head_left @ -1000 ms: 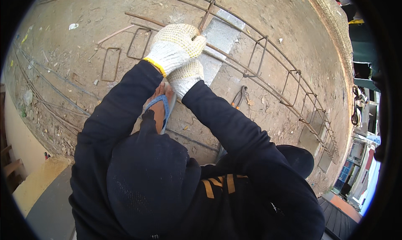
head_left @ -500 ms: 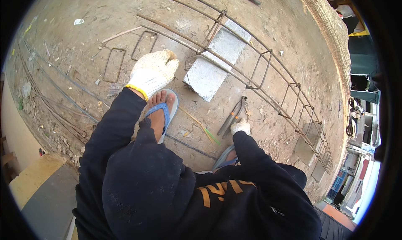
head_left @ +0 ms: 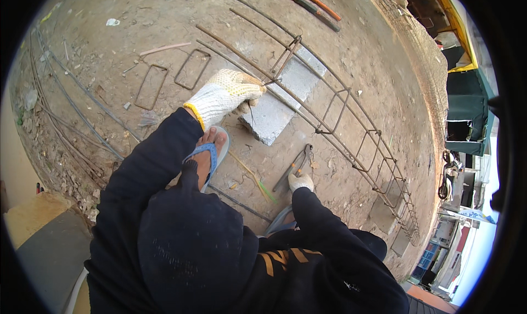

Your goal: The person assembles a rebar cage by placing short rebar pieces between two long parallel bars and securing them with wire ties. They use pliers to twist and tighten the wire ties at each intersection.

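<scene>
My left hand (head_left: 226, 94), in a white knit glove with a yellow cuff, reaches to a corner of a long rebar cage (head_left: 329, 132). Its fingers are pinched at the joint of a bar and a stirrup, and a thin tie wire (head_left: 252, 115) hangs from them. Lower down, my right hand (head_left: 300, 181), also gloved, closes at the handle end of a pair of pincers (head_left: 299, 161) with dark and orange handles. The pincers' jaws point away from me, close to the ground. The right fingers are partly hidden by the hand itself.
A concrete block (head_left: 280, 103) props up the near cage end. Two loose rectangular stirrups (head_left: 151, 87) lie left of my hand. Long bars (head_left: 66, 130) run along the left, and an orange-handled tool (head_left: 307, 7) lies far off. My sandaled foot (head_left: 206, 155) is below my left hand.
My left hand has moved right, from above the ground beside the block to the corner of the cage. My right hand stays at the pincers. The whole view has shifted slightly.
</scene>
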`<state>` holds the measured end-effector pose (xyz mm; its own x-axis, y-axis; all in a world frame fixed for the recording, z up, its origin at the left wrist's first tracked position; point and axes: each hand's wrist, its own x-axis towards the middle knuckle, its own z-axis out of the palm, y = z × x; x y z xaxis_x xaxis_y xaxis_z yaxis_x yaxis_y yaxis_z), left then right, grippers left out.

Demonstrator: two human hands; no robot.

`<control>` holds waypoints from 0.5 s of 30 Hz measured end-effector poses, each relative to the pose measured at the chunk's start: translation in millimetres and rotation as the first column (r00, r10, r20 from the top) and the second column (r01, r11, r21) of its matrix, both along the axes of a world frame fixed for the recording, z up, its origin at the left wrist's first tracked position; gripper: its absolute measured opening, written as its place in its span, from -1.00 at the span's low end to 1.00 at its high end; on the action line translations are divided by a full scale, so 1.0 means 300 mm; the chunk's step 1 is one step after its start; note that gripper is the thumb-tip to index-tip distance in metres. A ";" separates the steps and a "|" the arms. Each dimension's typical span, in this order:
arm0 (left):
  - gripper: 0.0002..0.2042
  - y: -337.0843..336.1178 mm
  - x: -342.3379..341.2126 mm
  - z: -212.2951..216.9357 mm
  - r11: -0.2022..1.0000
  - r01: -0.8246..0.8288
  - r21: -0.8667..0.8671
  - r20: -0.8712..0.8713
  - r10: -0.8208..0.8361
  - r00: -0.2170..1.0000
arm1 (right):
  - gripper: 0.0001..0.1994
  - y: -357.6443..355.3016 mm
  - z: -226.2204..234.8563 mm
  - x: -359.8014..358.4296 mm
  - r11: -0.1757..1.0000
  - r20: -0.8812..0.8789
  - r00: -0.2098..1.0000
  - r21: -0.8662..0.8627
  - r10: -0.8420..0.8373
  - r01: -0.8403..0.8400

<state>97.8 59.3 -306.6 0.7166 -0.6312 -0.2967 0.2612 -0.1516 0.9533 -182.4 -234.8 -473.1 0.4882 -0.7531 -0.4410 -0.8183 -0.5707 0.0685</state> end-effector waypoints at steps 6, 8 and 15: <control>-0.60 0.058 -0.077 -0.085 0.823 -0.365 -0.436 -0.730 -0.086 0.678 | -0.69 -0.010 0.296 0.093 0.754 0.101 0.889 0.577 -0.447 0.313; -0.61 0.040 -0.121 -0.127 0.889 -0.237 -0.392 -0.791 -0.194 0.580 | -0.73 0.019 0.534 0.126 0.713 -0.018 0.931 0.637 -0.366 0.293; -0.47 -0.160 -0.287 -0.128 0.758 0.639 -0.134 -0.046 -0.649 0.760 | -0.75 0.272 1.288 0.275 0.734 -0.048 0.813 0.463 0.580 -0.496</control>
<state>11.6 11.3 -345.0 0.1049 -0.9646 -0.2420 0.2179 -0.2151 0.9520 -99.8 -153.3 -86.8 0.6370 -0.1142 -0.7624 -0.3615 -0.9177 -0.1645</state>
